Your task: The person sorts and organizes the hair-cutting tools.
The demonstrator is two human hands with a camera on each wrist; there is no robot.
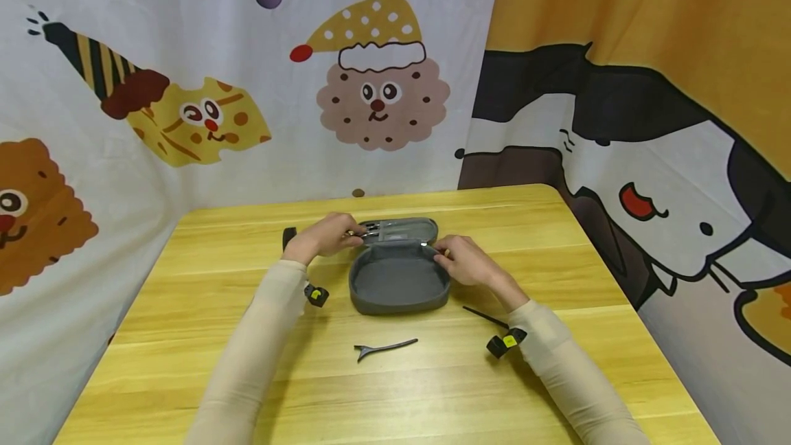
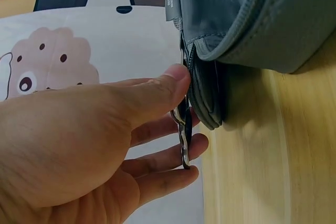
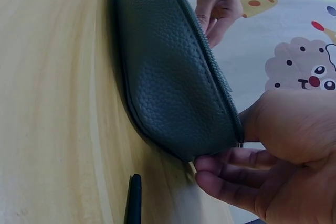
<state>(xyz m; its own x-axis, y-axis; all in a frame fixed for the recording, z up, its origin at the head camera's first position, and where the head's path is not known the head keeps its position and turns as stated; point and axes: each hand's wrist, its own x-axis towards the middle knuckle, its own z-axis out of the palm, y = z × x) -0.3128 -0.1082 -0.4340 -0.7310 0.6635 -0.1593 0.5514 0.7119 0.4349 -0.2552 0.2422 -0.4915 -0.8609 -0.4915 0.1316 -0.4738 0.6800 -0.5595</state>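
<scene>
A grey zip case point(image 1: 398, 304) lies unzipped on the table, its lid point(image 1: 410, 231) folded back behind the base. My left hand point(image 1: 330, 233) is at the lid's left end. Between its thumb and fingers it pinches shiny metal scissors point(image 2: 181, 124), seen edge-on in the left wrist view, with the upper part running into the lid's pocket. Other metal pieces point(image 1: 372, 226) show in that pocket. My right hand point(image 1: 466, 259) holds the case's back right corner, thumb at the zip edge and fingers below in the right wrist view.
A grey hair clip point(image 1: 386, 347) lies on the wooden table point(image 1: 346, 404) in front of the case. A thin black stick-like piece point(image 1: 485, 316) lies by the right wrist. Printed curtains point(image 1: 235, 177) hang behind the table's far edge.
</scene>
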